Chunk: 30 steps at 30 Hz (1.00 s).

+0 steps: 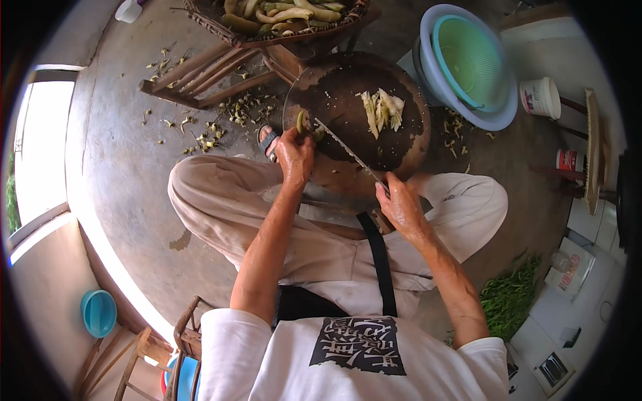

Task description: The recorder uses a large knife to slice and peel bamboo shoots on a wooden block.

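A round, dark, wet wooden chopping board [332,170] lies in front of my knees. At its left edge my left hand [296,158] is closed on a pale green vegetable [301,121], which looks like a piece of long eggplant. My right hand [402,208] grips the handle of a kitchen knife [349,152] near the board's front edge. Seen edge-on, its blade slants to the upper left over the board, with its tip close to the piece in my left hand. Pale cut strips [381,112] lie in a small pile at the board's right half.
A woven basket [231,37] of long pale green vegetables [289,13] stands beyond the board on a wooden stool. Trimmed stem ends [214,134] litter the floor. To the right are a green colander [471,63] in a basin and a white bucket [540,98]; leafy greens [511,294] lie lower right.
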Each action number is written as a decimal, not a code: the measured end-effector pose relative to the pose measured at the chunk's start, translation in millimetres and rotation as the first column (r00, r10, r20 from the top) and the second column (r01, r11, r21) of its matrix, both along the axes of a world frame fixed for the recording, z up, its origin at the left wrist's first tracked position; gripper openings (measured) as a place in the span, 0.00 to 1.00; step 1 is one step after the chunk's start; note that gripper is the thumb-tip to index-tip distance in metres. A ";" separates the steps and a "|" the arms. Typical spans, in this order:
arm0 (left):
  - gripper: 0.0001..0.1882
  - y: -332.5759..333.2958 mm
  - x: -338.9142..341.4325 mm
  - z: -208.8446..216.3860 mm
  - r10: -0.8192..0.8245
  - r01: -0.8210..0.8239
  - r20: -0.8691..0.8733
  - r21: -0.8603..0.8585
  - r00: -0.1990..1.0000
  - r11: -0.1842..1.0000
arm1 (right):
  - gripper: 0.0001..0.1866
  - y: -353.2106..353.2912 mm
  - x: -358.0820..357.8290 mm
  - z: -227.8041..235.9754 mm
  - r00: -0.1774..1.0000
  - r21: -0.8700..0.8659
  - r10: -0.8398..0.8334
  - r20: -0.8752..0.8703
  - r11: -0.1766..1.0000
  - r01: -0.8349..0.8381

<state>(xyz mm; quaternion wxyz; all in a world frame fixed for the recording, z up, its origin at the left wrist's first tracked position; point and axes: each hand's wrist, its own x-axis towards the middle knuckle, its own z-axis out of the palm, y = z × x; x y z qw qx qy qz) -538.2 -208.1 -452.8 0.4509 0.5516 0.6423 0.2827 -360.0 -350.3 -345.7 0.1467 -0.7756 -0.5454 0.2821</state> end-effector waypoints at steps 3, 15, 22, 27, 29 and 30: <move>0.08 -0.1 -0.6 -3.4 -0.038 0.040 -0.065 0.030 0.997 0.999 | 0.10 2.0 3.3 1.4 1.000 -0.007 0.017 -0.006 1.000 -0.017; 0.09 0.9 1.1 -7.1 0.035 -0.036 0.042 0.032 0.999 0.999 | 0.09 25.0 -9.2 2.3 0.999 -0.103 0.040 0.022 0.994 -0.037; 0.08 1.3 4.5 20.0 0.026 -0.003 -0.097 0.232 0.995 0.973 | 0.09 37.3 -10.9 -15.1 0.999 -0.045 0.020 -0.048 0.999 -0.023; 0.08 4.9 -16.7 27.4 0.113 -0.110 -0.026 0.103 0.993 0.989 | 0.09 20.4 -9.0 8.0 0.990 0.054 -0.038 -0.135 0.998 0.046; 0.10 5.3 -24.6 22.6 0.128 -0.125 -0.011 0.125 0.992 0.984 | 0.09 12.4 -6.6 22.9 0.970 0.074 -0.126 -0.210 0.987 0.144; 0.10 2.5 -16.0 25.2 0.124 -0.123 -0.006 0.125 0.992 0.985 | 0.09 7.1 -1.7 24.5 0.970 0.075 -0.129 -0.205 0.986 0.147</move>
